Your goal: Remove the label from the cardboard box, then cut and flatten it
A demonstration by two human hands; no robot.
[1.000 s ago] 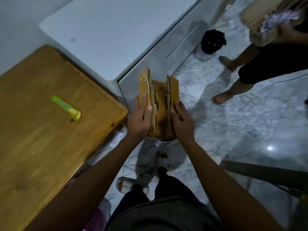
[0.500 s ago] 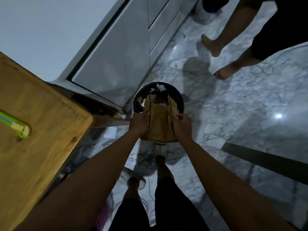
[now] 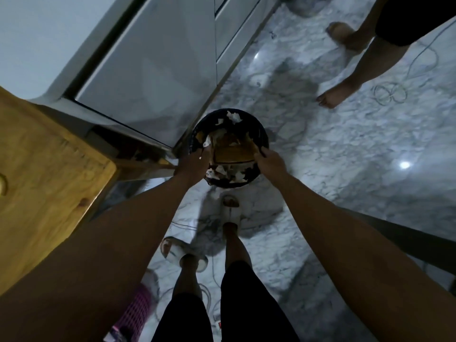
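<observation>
marble floor (image 3: 345,149) is carrying a black bin (image 3: 261,134), and the folded cardboard box (image 3: 234,154) is sitting in its mouth, long axis crosswise between left hand (image 3: 193,165) and right hand (image 3: 270,161), both gripping its ends, equally near.

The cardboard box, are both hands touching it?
Touching. The head view shows the left hand and right hand gripping opposite sides of the cardboard box over the bin.

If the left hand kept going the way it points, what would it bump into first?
Probably the white crumpled paper inside the black bin. The left hand grips the cardboard box and points down into it, though depth is hard to judge.
</observation>
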